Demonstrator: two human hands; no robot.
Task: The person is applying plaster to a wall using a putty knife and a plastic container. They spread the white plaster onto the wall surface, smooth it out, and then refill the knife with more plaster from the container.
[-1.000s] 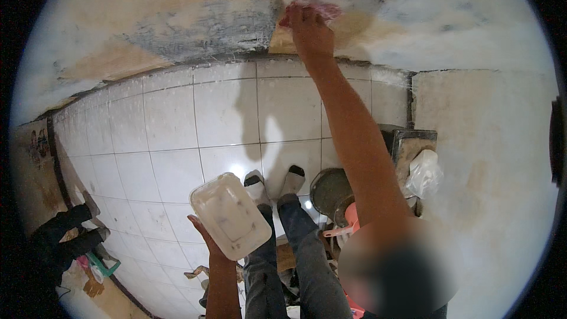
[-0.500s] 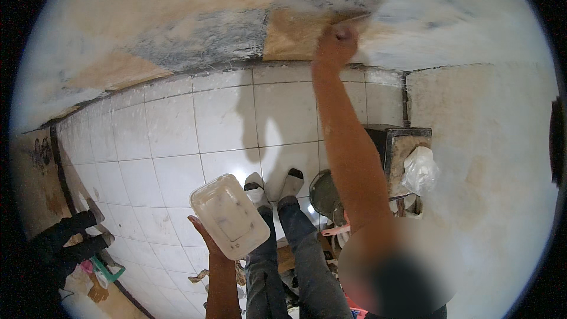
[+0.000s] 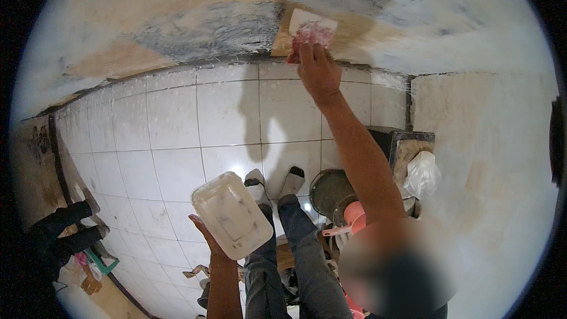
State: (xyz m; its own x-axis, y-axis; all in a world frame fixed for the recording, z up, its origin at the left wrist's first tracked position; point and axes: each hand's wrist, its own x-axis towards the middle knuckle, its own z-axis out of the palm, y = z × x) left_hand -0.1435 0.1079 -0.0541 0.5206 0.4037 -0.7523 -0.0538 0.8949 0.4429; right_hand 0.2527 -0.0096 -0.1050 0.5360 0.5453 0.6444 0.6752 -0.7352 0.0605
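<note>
My left hand (image 3: 208, 235) supports a rectangular whitish plastic tub (image 3: 232, 215) from its left side and below; most of the fingers are hidden behind it. The tub has pale smears and a few dark spots inside. At the foot of the wall, my right hand (image 3: 319, 74) grips a flat red-and-white scraper (image 3: 313, 31) smeared with white. Its broad pale edge lies against or very close to a tan patch of the wall (image 3: 282, 38); contact cannot be made out. Grey, tan and white smears cover the wall around it.
White floor tiles (image 3: 230, 112) lie between the wall and my feet. On the right stand a dark bucket (image 3: 328, 194), a pink dipper (image 3: 353, 218) and a black box (image 3: 407, 137) with a white plastic bag (image 3: 422, 174). A person's dark-trousered legs (image 3: 71, 230) show far left.
My right hand has moved left and slightly down along the wall, and the scraper has turned so its flat face shows. The tub in my left hand has hardly moved.
</note>
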